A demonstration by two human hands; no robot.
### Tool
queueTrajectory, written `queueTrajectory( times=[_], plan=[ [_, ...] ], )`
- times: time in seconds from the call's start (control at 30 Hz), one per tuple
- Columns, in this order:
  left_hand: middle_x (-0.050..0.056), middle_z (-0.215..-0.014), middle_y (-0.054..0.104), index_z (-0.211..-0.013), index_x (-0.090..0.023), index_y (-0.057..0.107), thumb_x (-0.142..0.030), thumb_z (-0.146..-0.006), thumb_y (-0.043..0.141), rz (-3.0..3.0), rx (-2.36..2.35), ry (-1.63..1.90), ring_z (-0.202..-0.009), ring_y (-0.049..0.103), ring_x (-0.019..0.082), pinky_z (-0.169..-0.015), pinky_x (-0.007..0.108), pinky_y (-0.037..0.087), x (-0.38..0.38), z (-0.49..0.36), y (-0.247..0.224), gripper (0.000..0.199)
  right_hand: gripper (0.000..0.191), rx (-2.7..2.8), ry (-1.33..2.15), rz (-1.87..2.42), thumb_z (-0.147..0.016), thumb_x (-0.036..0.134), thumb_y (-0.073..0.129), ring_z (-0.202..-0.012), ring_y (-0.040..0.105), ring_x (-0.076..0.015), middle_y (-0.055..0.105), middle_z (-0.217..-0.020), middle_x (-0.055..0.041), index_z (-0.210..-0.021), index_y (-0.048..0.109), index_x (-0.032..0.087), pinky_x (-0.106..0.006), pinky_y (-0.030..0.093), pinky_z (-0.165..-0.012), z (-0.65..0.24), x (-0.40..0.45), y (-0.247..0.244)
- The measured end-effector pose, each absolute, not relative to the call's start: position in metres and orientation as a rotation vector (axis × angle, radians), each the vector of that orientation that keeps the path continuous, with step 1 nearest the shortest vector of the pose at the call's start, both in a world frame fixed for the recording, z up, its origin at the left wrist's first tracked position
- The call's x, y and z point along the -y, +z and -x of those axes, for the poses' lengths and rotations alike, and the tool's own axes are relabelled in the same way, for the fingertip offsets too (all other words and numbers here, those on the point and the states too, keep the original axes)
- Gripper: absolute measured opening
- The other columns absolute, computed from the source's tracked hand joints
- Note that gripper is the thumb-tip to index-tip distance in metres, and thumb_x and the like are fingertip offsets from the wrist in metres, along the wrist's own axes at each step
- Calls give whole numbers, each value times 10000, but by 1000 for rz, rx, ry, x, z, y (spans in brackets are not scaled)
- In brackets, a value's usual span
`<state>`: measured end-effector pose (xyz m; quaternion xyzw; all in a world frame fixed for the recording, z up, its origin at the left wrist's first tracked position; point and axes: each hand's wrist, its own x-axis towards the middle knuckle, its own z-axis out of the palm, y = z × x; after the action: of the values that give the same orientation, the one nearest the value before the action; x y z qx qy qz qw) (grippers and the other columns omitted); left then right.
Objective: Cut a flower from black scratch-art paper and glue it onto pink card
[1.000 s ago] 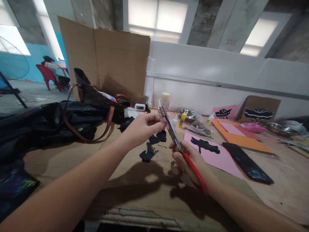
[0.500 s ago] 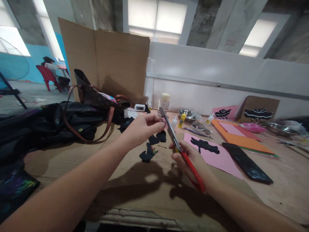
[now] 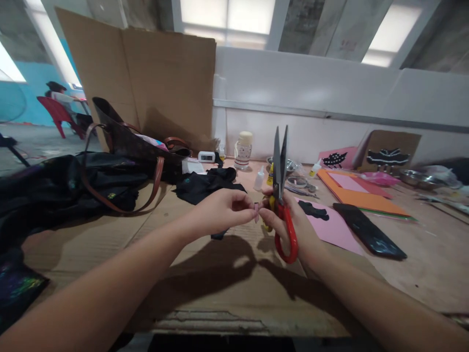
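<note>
Between its thumb and fingertips my left hand (image 3: 230,210) pinches a small pink scrap (image 3: 256,212), probably paper. Red-handled scissors (image 3: 281,190) stay in my right hand (image 3: 289,220), blades pointing up and slightly apart. The right thumb and fingertip also reach the scrap's right side, close to the left fingertips. Behind the left hand lies crumpled black fabric (image 3: 205,183), and a dark piece shows just below that hand. To the right, a black cut-out shape (image 3: 313,210) rests on a pink sheet (image 3: 339,230), partly covered by my right hand.
A brown handbag (image 3: 139,151) and black cloth (image 3: 66,186) lie at left. Behind stand a bottle (image 3: 243,150), glue bottle (image 3: 259,179) and small digital clock (image 3: 206,157). A dark phone-like slab (image 3: 368,230) and orange sheets (image 3: 361,193) sit right. A person (image 3: 60,98) sits far left.
The scissors swung from leaning left beside the left fingers to nearly upright. My right hand came up to the left one, and both now meet at the pink scrap. The view shifted slightly.
</note>
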<state>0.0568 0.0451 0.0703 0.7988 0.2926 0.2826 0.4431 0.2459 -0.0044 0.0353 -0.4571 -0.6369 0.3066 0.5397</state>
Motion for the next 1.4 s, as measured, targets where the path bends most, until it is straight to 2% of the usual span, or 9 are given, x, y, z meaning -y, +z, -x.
queueTrajectory(
  times=[0.1,0.2,0.33,0.5,0.6,0.83,1.03,1.23,1.4],
  plan=[
    [20,-759,682,-812,-177,707,-424,-880,629,-2053,-727,569,-693,599,163,-592,253,417,-40,-60,66,267,364,1522,749,1027,-865,382,730,-800,626,-176,618,-895,8,-1138,523,258,-324,531,-710,-246,4,33],
    [26,-803,692,-871,-163,724,-406,-891,616,-2099,-729,520,-728,600,166,-631,258,421,-40,-60,65,267,345,1553,762,1030,-847,350,740,-757,621,-159,611,-889,12,-1107,533,255,-324,535,-718,-248,3,30],
    [21,-764,658,-805,-174,684,-426,-887,616,-2111,-756,584,-710,576,167,-627,266,414,-45,-58,64,274,321,1559,740,1016,-853,335,732,-768,618,-153,608,-867,13,-1104,549,254,-316,529,-742,-249,1,26],
    [11,-770,651,-807,-192,655,-389,-865,627,-2083,-784,642,-707,584,165,-631,269,422,-48,-54,66,207,323,1520,728,1016,-857,371,740,-783,612,-155,605,-864,10,-1095,554,257,-314,529,-741,-246,2,26],
    [11,-750,644,-787,-184,661,-404,-872,634,-2119,-778,627,-692,572,162,-603,259,411,-47,-54,67,238,354,1521,710,1031,-846,398,754,-793,608,-162,609,-893,1,-1099,547,261,-325,526,-743,-246,3,28],
    [15,-755,682,-811,-171,700,-370,-887,603,-2176,-743,536,-681,585,158,-594,248,403,-43,-56,65,234,299,1575,760,1012,-905,317,692,-816,617,-153,621,-964,-8,-1160,545,265,-321,520,-767,-249,4,25],
    [6,-723,637,-795,-176,679,-396,-878,640,-2133,-775,644,-649,553,150,-555,250,384,-48,-54,66,238,330,1539,764,1011,-878,293,714,-788,621,-150,634,-925,-1,-1156,539,259,-305,519,-733,-248,3,25],
    [32,-851,728,-874,-189,710,-410,-831,725,-1986,-718,708,-765,649,181,-679,278,484,-51,-57,63,226,306,1521,742,1009,-877,290,703,-833,641,-159,641,-938,-6,-1143,555,264,-315,535,-769,-246,3,22],
    [3,-741,700,-800,-189,742,-380,-822,723,-1979,-782,727,-669,599,147,-611,256,424,-52,-56,67,193,328,1513,764,1007,-843,331,732,-805,609,-163,601,-900,6,-1103,545,264,-315,526,-744,-246,4,28]
  ],
)
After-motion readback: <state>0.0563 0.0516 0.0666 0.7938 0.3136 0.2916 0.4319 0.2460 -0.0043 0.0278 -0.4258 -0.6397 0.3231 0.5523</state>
